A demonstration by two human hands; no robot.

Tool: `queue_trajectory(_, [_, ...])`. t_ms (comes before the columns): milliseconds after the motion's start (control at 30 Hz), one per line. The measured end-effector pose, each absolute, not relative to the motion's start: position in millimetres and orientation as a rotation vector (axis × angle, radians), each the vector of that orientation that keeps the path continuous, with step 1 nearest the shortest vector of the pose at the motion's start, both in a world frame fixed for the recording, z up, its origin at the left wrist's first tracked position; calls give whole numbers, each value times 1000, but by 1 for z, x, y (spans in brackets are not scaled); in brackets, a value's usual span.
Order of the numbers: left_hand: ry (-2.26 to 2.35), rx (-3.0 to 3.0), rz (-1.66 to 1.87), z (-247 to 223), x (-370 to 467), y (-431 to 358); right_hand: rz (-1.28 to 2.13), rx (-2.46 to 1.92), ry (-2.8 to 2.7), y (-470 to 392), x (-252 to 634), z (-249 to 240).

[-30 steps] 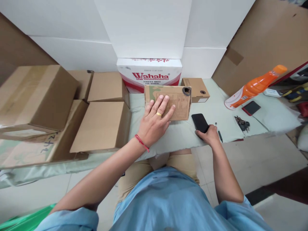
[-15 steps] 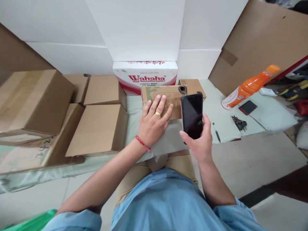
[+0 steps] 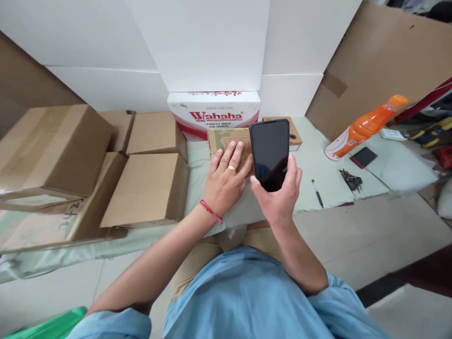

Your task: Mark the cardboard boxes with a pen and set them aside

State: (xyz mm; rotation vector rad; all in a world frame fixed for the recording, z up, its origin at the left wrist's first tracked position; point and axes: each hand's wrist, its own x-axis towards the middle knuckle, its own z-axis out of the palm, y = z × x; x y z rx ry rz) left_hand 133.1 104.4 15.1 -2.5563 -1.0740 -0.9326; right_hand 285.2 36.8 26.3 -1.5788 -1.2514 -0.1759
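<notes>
Phone, black, screen dark, held upright in the right hand above the desk; thumb on its left edge, fingers wrapped round the right edge, gripping it. It hangs in front of the printed carton and hides that carton's right part. Left hand lies flat on the printed carton, fingers spread and open, not grasping; gold ring on one finger, red cord at the wrist.

Counts: one held phone; a second, red-edged phone flat on the desk to the right. One orange bottle lying tilted. One pen and one bunch of keys between the two phones. One white Wahaha box behind the printed carton. One small brown box just right of the held phone. At least four plain brown cartons stacked at left.

Change: a second ago the phone lay on the desk under the right hand, right of the printed carton; half a second ago it was raised; now it sits higher and further left, close beside the left hand. Left hand unmoved.
</notes>
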Motion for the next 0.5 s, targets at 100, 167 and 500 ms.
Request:
queue_trajectory(100, [-1035,-2507,-935,15,133,104,-161,-1594,-1252,36,285,27])
queue_trajectory(167, [-1035,-2502,-942,14,133,104,-143,-1608,-1254,36,285,27])
queue_trajectory(500, [-1207,-2594,-849,26,124,95,-61,-1674,-1248,30,296,25])
